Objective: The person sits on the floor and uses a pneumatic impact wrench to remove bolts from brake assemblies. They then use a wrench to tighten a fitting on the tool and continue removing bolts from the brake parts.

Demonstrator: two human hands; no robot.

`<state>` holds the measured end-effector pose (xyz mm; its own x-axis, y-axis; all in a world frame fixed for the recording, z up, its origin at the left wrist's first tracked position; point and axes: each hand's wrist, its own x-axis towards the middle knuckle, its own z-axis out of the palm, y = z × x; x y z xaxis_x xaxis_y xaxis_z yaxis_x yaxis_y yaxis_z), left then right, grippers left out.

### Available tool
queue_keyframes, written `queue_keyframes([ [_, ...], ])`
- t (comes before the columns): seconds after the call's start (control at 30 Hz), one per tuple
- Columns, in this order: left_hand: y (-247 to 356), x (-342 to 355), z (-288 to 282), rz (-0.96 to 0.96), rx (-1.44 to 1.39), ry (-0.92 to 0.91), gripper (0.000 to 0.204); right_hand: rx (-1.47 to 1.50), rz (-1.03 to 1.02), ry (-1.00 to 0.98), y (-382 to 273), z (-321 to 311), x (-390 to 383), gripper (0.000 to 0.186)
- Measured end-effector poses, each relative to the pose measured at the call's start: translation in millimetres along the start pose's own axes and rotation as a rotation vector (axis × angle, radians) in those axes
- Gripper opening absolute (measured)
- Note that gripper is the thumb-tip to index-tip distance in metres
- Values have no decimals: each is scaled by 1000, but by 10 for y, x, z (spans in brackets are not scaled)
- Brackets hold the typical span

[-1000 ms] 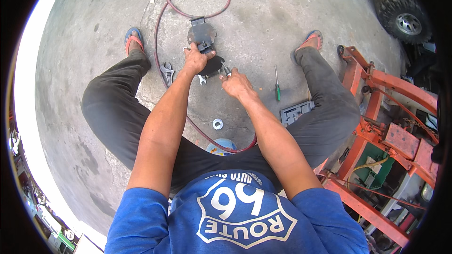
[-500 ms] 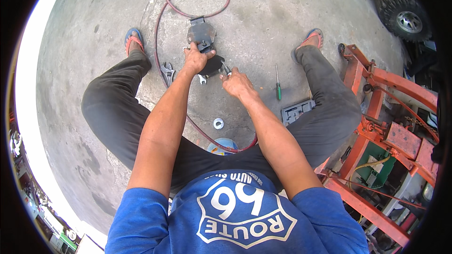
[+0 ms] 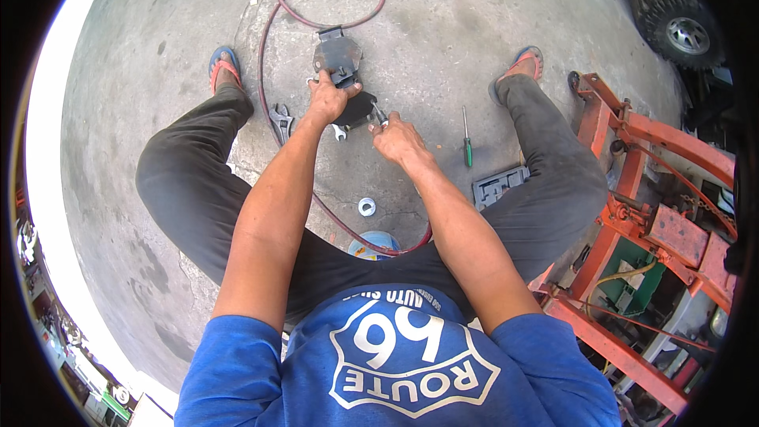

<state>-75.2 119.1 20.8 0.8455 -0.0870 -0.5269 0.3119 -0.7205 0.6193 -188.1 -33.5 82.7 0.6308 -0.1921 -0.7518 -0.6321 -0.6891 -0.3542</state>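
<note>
My left hand [image 3: 328, 101] grips a dark metal bracket [image 3: 338, 54] resting on the concrete floor, its fingers spread across the near edge. Just nearer lies a black, flat-faced part [image 3: 357, 109], partly under that hand. In my right hand [image 3: 398, 141] is a slim tool with a metal shaft [image 3: 380, 115]; its tip meets the black part's right side, and the fingers hide most of its handle. An open-ended wrench [image 3: 340, 133] pokes out below the black part. An adjustable wrench [image 3: 280, 122] lies left of my left forearm.
A green-handled screwdriver [image 3: 467, 150] and a grey moulded case [image 3: 498, 187] lie to the right. A white ring [image 3: 367, 206] and a blue container [image 3: 375, 243] sit between my legs. A red hose [image 3: 263, 55] loops across the floor. An orange steel frame [image 3: 632, 174] and a tyre [image 3: 678, 24] stand at right.
</note>
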Motion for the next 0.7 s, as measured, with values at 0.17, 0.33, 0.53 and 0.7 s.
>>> queue_keyframes([
  [0.17,1,3,-2,-6,1,-6,99,11,11,-8,-13,-13,-16,61],
  [0.33,11,-7,-14,-13,-4,-18,99,11,-1,-1,-1,-10,-15,60],
  [0.53,-1,5,4,-8,-4,-6,98,17,3,3,-1,4,3,59],
  [0.7,-12,-27,-3,24,-14,13,96,21,6,4,-1,-2,-40,59],
])
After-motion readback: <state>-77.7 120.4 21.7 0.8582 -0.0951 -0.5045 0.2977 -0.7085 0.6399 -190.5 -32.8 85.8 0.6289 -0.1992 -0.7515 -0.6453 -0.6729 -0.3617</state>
